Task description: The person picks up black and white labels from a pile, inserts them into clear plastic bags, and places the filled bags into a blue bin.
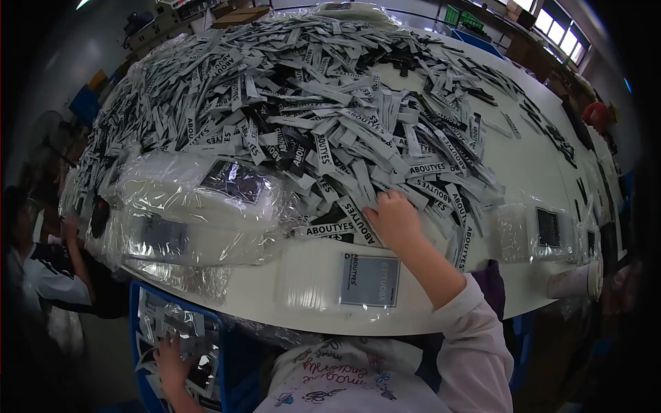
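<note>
A large heap of black and white strip packets (261,89) printed ABOUTYES covers the white table (523,158). My right hand (394,217) rests at the heap's near edge, its fingers bent over the packets; whatever lies under the fingertips is hidden. Below it, a clear plastic bag (310,272) with a grey printed label lies flat on the table. My left hand (172,361) is low at the left, inside a blue crate (135,303) holding loose packets, with its fingers apart over them.
Stacked clear bags (200,206) lie left of centre. More bags (527,234) and a cup (575,282) stand at the right edge. Purple cloth (490,289) hangs near my right sleeve. Another person (58,272) is at the far left.
</note>
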{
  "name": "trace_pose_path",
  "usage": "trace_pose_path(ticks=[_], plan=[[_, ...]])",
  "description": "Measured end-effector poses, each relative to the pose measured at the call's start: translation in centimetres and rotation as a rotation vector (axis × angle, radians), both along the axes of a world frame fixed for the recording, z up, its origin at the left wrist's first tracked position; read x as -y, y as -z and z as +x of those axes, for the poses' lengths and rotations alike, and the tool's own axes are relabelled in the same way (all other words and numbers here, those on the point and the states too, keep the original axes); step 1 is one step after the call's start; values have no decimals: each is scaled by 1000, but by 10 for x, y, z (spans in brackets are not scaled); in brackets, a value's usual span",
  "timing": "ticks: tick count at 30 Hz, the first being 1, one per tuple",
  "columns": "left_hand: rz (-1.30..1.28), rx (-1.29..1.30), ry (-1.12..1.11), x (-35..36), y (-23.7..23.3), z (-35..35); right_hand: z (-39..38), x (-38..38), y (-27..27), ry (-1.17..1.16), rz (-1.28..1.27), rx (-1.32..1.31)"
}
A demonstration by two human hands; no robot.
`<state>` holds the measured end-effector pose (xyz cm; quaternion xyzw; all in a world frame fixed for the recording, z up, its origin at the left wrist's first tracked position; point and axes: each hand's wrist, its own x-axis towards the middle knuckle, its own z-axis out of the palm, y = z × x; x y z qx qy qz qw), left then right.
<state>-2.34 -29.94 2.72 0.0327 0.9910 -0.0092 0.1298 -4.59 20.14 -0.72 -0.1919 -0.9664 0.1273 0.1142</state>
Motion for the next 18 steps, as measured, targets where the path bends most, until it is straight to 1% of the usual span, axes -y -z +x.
trace_pose_path(ticks=[1, 2, 3, 4, 5, 6, 7, 8, 9, 10, 11, 12, 13, 14, 15, 16, 17, 18], plan=[[44, 5, -24, -5, 9, 5, -1, -5, 1, 7, -113, 48], [275, -33, 56, -23, 7, 4, -1, -14, -3, -37, -270, 103], [283, -28, 51, -42, 4, 2, 2, -21, -10, -40, -411, 122], [461, 20, 111, -64, -4, -3, 5, -28, -20, -43, -547, 142], [640, 65, 171, -81, -8, -5, 7, -37, -23, 0, -681, 182], [609, -71, 313, -90, -2, -6, 12, -44, -28, -3, -813, 134], [620, -71, 309, -103, 0, -8, 18, -47, -36, -4, -946, 85], [696, -72, 453, -119, -1, -11, 25, -47, -51, -6, -959, 139], [771, -74, 599, -136, -2, -13, 35, -47, -52, -50, -1028, 29], [840, -86, 694, -159, -5, -11, 47, -44, -52, -96, -1093, -81], [893, -101, 806, -181, -3, -9, 60, -37, -56, -140, -1027, -175], [945, -116, 916, -203, 0, -5, 73, -29, -50, -189, -1065, -366], [971, -70, 1008, -225, 0, -1, 88, -22, -42, -239, -1099, -553], [997, -21, 1097, -244, 0, 4, 103, -16, -36, -241, -1074, -636], [1013, -18, 1087, -263, 1, 9, 116, -10, -35, -201, -997, -669], [983, -29, 1156, -280, 3, 13, 129, -5, -34, -161, -920, -703], [949, -40, 1227, -291, 6, 17, 138, -5, -24, -176, -810, -722], [882, 10, 1236, -298, 12, 20, 148, -3, -19, -138, -945, -723]])
